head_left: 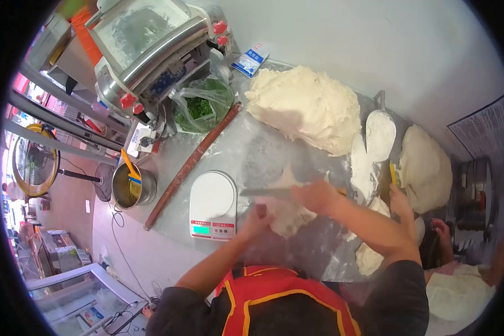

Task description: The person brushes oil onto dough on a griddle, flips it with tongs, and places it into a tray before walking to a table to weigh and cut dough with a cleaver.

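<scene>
My right hand (316, 197) is closed round a knife (266, 192), its blade pointing left over a piece of dough (290, 217) on the floured metal table (252, 246). On the left edge of that dough lies my left hand (259, 218), fingers bent and blurred; whether they pinch it I cannot tell. A white digital scale (213, 196) with a lit display stands just left of my left hand. Behind the dough piece rests a large rough mound of dough (308, 106).
A rolling pin (193, 162), a bag of greens (203, 106), a metal pot (133, 187) and a dough machine (151, 56) stand left. At right are a flour scoop (380, 136), smooth dough (425, 168) and a co-worker's hand (402, 206) by a yellow handle (393, 175).
</scene>
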Motion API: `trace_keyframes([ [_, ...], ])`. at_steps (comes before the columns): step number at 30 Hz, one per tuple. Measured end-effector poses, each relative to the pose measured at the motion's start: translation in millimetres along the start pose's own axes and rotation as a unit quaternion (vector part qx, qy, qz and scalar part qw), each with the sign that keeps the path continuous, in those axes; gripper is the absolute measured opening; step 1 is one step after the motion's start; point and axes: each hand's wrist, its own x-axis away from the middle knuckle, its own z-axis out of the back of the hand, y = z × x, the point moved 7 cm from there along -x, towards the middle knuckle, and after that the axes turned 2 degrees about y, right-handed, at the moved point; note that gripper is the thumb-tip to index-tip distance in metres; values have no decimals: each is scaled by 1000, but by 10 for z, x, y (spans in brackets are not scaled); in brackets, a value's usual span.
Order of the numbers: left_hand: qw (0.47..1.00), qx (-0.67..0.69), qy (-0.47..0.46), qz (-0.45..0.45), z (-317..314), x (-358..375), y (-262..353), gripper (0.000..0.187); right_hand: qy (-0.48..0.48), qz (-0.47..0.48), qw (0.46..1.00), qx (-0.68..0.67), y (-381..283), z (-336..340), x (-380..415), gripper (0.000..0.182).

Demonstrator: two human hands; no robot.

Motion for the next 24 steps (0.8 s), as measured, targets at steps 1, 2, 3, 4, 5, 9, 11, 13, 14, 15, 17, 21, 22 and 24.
trace_keyframes([
  [1, 997, -81, -7, -5, -9, 169, 62, 51, 40, -38, 998, -21, 2, 7, 175, 16],
  [2, 987, -160, -15, -9, -6, 326, 94, 50, 77, -76, 993, -42, -6, 39, 370, 17],
  [3, 971, -237, -24, -12, 0, 444, 71, 50, 112, -113, 985, -63, -7, 87, 546, 19],
  [4, 942, -329, -66, 4, 5, 459, 7, 50, 139, -191, 969, -77, 79, 156, 677, 20],
  [5, 902, -418, -107, 19, 59, 379, -24, 51, 165, -267, 945, -89, 179, 250, 786, 22],
  [9, 873, -442, 41, -202, 224, -114, 279, 50, 340, -425, 812, -210, 199, 391, 1409, 31],
  [11, 916, -349, 62, -186, 80, -567, 483, 47, 379, -434, 785, -228, 71, 272, 1642, 31],
  [13, 938, -322, 13, -131, -201, -885, 457, 40, 383, -464, 761, -243, -102, 120, 1909, 29],
  [14, 937, -326, -19, -122, -389, -984, 522, 38, 388, -472, 750, -255, -128, 48, 2006, 28],
  [15, 929, -348, -42, -122, -596, -1031, 474, 37, 394, -479, 739, -265, -160, -53, 2115, 27],
  [17, 909, -390, -85, -118, -966, -954, 414, 37, 393, -499, 724, -268, -273, -258, 2321, 26],
  [21, 826, -467, -170, -266, -1310, 99, 613, 46, 389, -536, 687, -299, -458, -647, 2654, 25],
  [22, 781, -491, -150, -355, -1279, 421, 565, 55, 391, -542, 678, -304, -514, -718, 2694, 25],
  [24, 719, -511, -150, -447, -1228, 803, 460, 67, 397, -552, 672, -294, -616, -829, 2759, 25],
])
